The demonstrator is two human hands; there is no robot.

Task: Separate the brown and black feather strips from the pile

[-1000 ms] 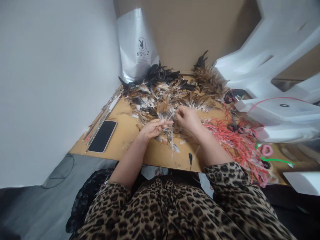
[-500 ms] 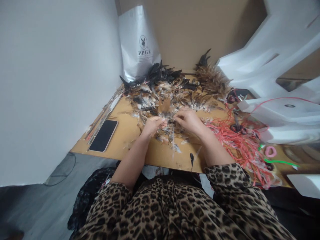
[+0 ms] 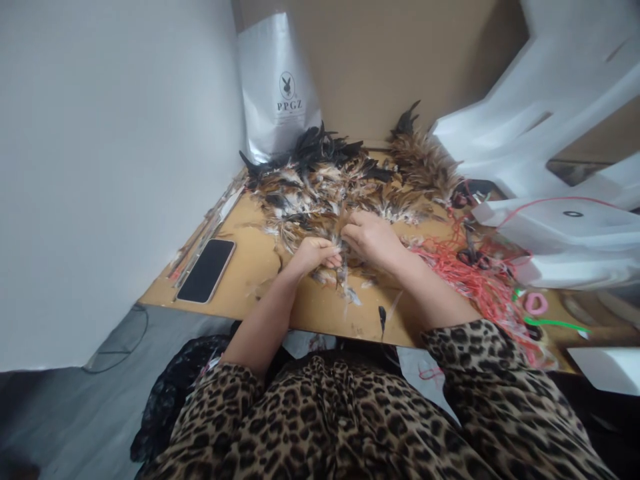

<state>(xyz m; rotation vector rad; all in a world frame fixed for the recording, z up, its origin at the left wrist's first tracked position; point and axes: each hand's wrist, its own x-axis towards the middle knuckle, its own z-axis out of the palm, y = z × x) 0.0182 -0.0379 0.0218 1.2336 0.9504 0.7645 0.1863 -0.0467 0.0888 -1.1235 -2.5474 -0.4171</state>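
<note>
Above the near part of the table, my left hand [image 3: 316,255] is closed in a pinch on the pale quill end of a brown feather [image 3: 343,215]. The feather stands up between the hands, seen almost edge-on and partly behind the fingers. My right hand [image 3: 371,238] is just to its right, fingers curled together against the feather; what lies between these fingertips is too small to make out. Beneath and beyond both hands spreads a pile of loose brown, white and black feathers [image 3: 320,180].
A phone [image 3: 206,271] lies at the table's left edge. At the back stand a silver-white bag [image 3: 280,87] and a bundle of brown feathers [image 3: 430,163]. Red strings [image 3: 465,277], a pink ring [image 3: 536,304] and a green strip [image 3: 555,324] are at the right, below white foam pieces [image 3: 570,217].
My right hand has come in closer to the left and covers part of the feather. The brown feather, broad-side before, now looks narrow. My left hand has shifted slightly right and down.
</note>
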